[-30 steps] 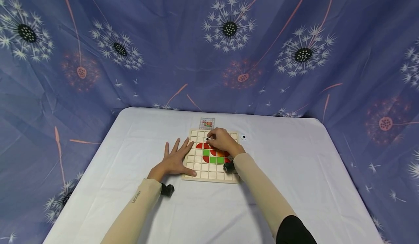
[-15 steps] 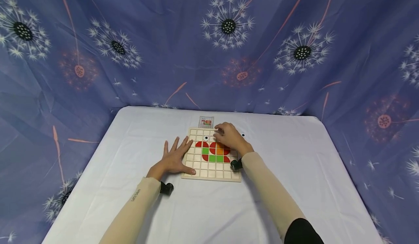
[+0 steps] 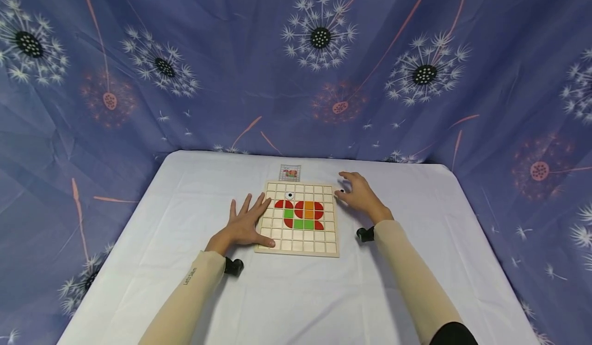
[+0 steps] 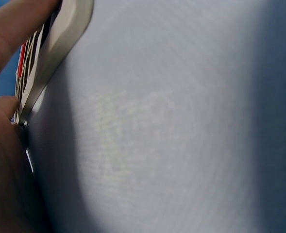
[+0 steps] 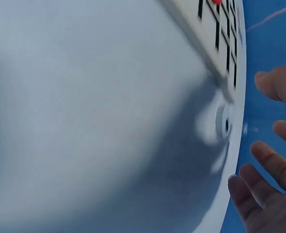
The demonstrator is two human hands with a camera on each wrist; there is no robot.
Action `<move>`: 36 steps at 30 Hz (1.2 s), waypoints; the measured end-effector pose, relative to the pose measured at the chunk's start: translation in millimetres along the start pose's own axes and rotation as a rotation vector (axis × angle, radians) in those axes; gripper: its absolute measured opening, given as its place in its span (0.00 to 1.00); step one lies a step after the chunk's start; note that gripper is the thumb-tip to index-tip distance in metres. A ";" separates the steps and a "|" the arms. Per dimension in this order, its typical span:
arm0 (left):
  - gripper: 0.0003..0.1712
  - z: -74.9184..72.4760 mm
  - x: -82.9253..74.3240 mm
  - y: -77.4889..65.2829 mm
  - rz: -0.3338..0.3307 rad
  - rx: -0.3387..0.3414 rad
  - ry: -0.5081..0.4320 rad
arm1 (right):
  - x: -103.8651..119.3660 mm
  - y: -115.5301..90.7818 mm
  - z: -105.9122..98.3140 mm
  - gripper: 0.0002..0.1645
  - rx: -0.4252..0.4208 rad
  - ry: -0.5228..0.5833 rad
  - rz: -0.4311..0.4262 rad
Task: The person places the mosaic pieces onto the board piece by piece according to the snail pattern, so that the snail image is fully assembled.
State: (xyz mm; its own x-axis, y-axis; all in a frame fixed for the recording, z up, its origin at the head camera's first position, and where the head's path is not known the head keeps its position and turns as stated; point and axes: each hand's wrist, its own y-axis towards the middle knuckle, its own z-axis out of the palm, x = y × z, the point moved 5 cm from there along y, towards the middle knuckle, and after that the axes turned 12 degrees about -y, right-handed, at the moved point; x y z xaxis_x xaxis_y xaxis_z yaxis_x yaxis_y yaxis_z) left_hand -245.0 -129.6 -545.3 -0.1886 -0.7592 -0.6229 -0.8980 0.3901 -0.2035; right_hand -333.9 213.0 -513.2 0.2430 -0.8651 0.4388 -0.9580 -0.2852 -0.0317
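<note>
My left hand (image 3: 244,225) is spread flat, its fingertips and thumb resting on the left edge of a wooden grid board (image 3: 277,244). Red quarter-round, green and orange tiles (image 3: 309,214) form a figure in the board's middle. One white round eye piece (image 3: 290,196) sits in a cell near the top. Off the board's right edge, my right hand (image 3: 363,197) hovers with thumb and index finger parted around a second eye piece (image 5: 223,123), which lies on the table. In the right wrist view, the fingers (image 5: 274,165) hold nothing and stay apart from that piece.
A small pattern card (image 3: 290,173) lies just behind the board, showing a similar coloured figure. White cloth (image 3: 416,262) covers the table. A blue dandelion-print curtain (image 3: 250,77) hangs behind and at both sides.
My right hand has let go of the first eye piece, leaving it in a top cell, and has moved right off the board to the second one. My left hand stays in place.
</note>
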 end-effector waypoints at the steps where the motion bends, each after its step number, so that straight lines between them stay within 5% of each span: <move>1: 0.78 -0.2 0.1 -0.1 0.000 0.000 0.003 | -3.4 -2.0 -0.5 0.42 -0.001 -0.002 0.005; 21: 0.77 -0.9 -1.2 -1.1 0.005 0.009 -0.011 | -17.0 -3.3 16.7 0.23 -0.041 -0.013 0.034; 36: 0.77 -1.7 -1.5 -1.4 0.002 0.003 -0.005 | -12.9 -1.9 17.7 0.21 -0.102 -0.021 0.069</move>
State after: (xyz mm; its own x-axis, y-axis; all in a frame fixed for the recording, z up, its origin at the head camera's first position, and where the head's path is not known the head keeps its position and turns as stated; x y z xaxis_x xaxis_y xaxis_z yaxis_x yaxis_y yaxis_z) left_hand -244.2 -129.9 -542.8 -0.1888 -0.7556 -0.6273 -0.8965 0.3934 -0.2040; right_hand -332.5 217.4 -534.7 0.1777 -0.8900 0.4198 -0.9828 -0.1819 0.0305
